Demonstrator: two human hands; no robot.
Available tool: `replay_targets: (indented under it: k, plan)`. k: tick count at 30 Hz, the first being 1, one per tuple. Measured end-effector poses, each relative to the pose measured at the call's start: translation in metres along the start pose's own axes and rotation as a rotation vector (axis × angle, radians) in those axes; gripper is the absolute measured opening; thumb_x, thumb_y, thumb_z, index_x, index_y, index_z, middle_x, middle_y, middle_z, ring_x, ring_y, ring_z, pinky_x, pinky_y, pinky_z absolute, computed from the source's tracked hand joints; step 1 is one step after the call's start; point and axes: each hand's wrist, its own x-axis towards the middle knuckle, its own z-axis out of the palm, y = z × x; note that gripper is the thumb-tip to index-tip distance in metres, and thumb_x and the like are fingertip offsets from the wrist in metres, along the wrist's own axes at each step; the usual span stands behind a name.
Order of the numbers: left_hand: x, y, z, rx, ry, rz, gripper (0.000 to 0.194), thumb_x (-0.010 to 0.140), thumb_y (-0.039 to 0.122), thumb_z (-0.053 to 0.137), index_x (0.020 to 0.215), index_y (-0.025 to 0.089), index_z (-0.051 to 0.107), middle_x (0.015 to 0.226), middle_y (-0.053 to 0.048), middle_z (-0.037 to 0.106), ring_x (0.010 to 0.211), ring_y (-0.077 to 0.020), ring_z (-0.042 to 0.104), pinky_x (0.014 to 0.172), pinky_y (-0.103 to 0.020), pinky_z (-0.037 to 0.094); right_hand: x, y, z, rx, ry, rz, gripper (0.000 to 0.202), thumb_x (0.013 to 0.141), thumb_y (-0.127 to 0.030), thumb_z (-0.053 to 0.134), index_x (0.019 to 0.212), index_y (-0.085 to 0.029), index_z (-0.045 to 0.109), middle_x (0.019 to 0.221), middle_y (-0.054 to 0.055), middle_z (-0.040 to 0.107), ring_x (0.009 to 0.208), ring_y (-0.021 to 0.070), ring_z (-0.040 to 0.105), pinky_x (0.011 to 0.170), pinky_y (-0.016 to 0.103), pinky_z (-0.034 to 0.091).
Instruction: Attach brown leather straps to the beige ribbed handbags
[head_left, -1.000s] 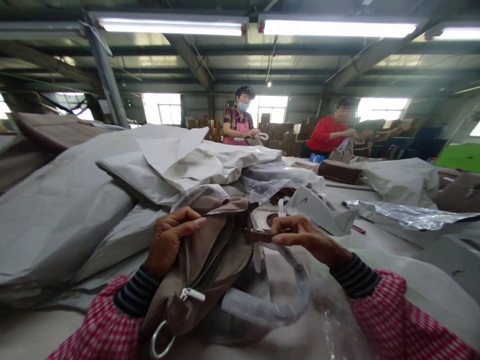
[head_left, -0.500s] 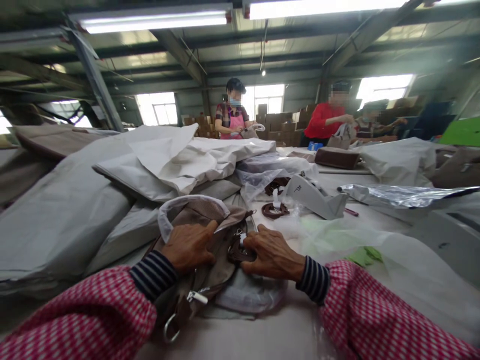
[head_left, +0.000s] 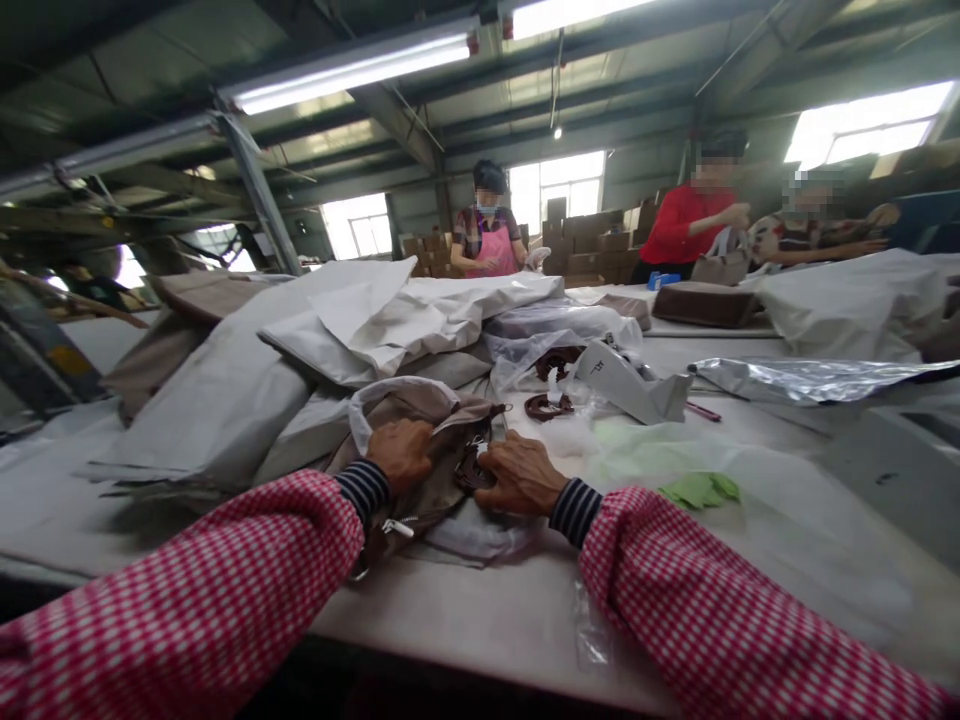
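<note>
A taupe handbag [head_left: 439, 505] lies on the table in front of me, its zipped opening spread and one handle wrapped in white film. My left hand [head_left: 401, 455] is closed on the bag's edge, near that handle. In my right hand [head_left: 521, 475] is a coiled brown strap [head_left: 471, 468] with metal clips and a white wrap, held at the mouth of the bag. My right fingertips are partly hidden behind the coil. A white zip pull [head_left: 399, 528] hangs at the bag's near end.
Large white wrapping sheets [head_left: 217, 385] are heaped at the left. Beyond the bag lie another coiled strap [head_left: 547, 405] and a grey-white holder [head_left: 630, 390]. Green paper [head_left: 701, 489] and clear plastic spread at the right. Several co-workers, one in a pink apron [head_left: 496, 250], stand across the table.
My view has tilted and shifted, showing more of the table's front edge. Both hands keep their holds on the bag and the coiled strap, which stay close together.
</note>
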Motion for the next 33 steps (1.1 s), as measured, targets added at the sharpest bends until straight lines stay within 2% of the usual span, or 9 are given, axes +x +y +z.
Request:
replay_targets:
  k: [5, 8, 12, 17, 21, 25, 27, 30, 33]
  plan:
    - [0.000, -0.007, -0.032, 0.059, 0.120, -0.035, 0.039, 0.081, 0.019, 0.057, 0.119, 0.015, 0.069, 0.109, -0.018, 0.076, 0.107, -0.0357, 0.072, 0.086, -0.040, 0.052, 0.001, 0.002, 0.000, 0.010, 0.021, -0.001, 0.036, 0.084, -0.051, 0.070, 0.095, -0.018, 0.078, 0.099, 0.010, 0.076, 0.100, 0.0297, 0.064, 0.072, 0.034, 0.035]
    - [0.003, -0.013, -0.043, 0.065, 0.139, -0.023, 0.039, 0.079, 0.019, 0.059, 0.116, 0.014, 0.069, 0.105, -0.017, 0.076, 0.105, -0.0364, 0.072, 0.085, -0.041, 0.052, 0.002, 0.006, -0.007, 0.044, 0.007, 0.026, 0.034, 0.084, -0.053, 0.071, 0.091, -0.020, 0.078, 0.092, 0.009, 0.076, 0.096, 0.0278, 0.065, 0.069, 0.033, 0.032]
    - [0.003, -0.011, -0.041, 0.032, 0.141, 0.023, 0.036, 0.077, 0.018, 0.060, 0.110, 0.017, 0.072, 0.104, -0.016, 0.077, 0.106, -0.0348, 0.073, 0.085, -0.039, 0.053, 0.005, 0.009, -0.023, 0.091, 0.007, 0.069, 0.031, 0.083, -0.052, 0.075, 0.086, -0.021, 0.078, 0.082, 0.006, 0.073, 0.089, 0.0246, 0.065, 0.066, 0.032, 0.030]
    - [0.001, -0.011, -0.045, -0.021, 0.157, 0.039, 0.032, 0.075, 0.019, 0.062, 0.105, 0.017, 0.073, 0.103, -0.015, 0.077, 0.105, -0.0354, 0.073, 0.082, -0.038, 0.053, 0.033, -0.014, -0.035, 0.060, 0.169, -0.030, 0.031, 0.086, -0.050, 0.077, 0.090, -0.019, 0.076, 0.092, 0.007, 0.072, 0.099, 0.0255, 0.061, 0.074, 0.032, 0.038]
    - [0.002, -0.021, -0.050, -0.062, 0.162, 0.067, 0.035, 0.073, 0.017, 0.062, 0.106, 0.016, 0.073, 0.100, -0.015, 0.078, 0.102, -0.0346, 0.074, 0.079, -0.036, 0.052, 0.059, -0.034, -0.027, 0.073, 0.322, -0.047, 0.030, 0.090, -0.046, 0.076, 0.089, -0.017, 0.072, 0.100, 0.009, 0.072, 0.110, 0.0281, 0.058, 0.079, 0.034, 0.043]
    - [0.004, -0.032, -0.048, -0.130, 0.163, 0.092, 0.038, 0.069, 0.015, 0.062, 0.106, 0.016, 0.073, 0.098, -0.013, 0.078, 0.099, -0.0331, 0.074, 0.076, -0.035, 0.049, 0.065, -0.039, -0.008, 0.092, 0.424, -0.095, 0.026, 0.090, -0.042, 0.077, 0.093, -0.017, 0.071, 0.106, 0.009, 0.070, 0.114, 0.0296, 0.055, 0.087, 0.037, 0.046]
    - [0.005, -0.034, -0.045, -0.173, 0.169, 0.087, 0.040, 0.067, 0.016, 0.062, 0.106, 0.015, 0.073, 0.097, -0.012, 0.078, 0.097, -0.0326, 0.074, 0.073, -0.034, 0.048, 0.062, -0.037, 0.004, 0.076, 0.383, -0.191, 0.022, 0.093, -0.037, 0.074, 0.101, -0.016, 0.072, 0.112, 0.011, 0.069, 0.117, 0.0301, 0.054, 0.093, 0.040, 0.047]
    - [0.006, -0.033, -0.039, -0.237, 0.154, 0.096, 0.038, 0.062, 0.015, 0.065, 0.099, 0.016, 0.075, 0.091, -0.010, 0.077, 0.090, -0.0305, 0.073, 0.068, -0.033, 0.045, 0.055, -0.032, 0.016, 0.162, 0.156, -0.324, 0.022, 0.096, -0.030, 0.070, 0.114, -0.018, 0.072, 0.121, 0.011, 0.068, 0.117, 0.0271, 0.056, 0.098, 0.039, 0.047]
    - [0.005, -0.032, -0.035, -0.306, 0.132, 0.101, 0.037, 0.061, 0.014, 0.065, 0.096, 0.018, 0.076, 0.086, -0.007, 0.076, 0.084, -0.0275, 0.072, 0.064, -0.032, 0.043, 0.042, -0.025, 0.014, 0.341, 0.079, -0.274, 0.028, 0.099, -0.031, 0.066, 0.124, -0.018, 0.069, 0.126, 0.010, 0.066, 0.114, 0.0242, 0.061, 0.097, 0.036, 0.048]
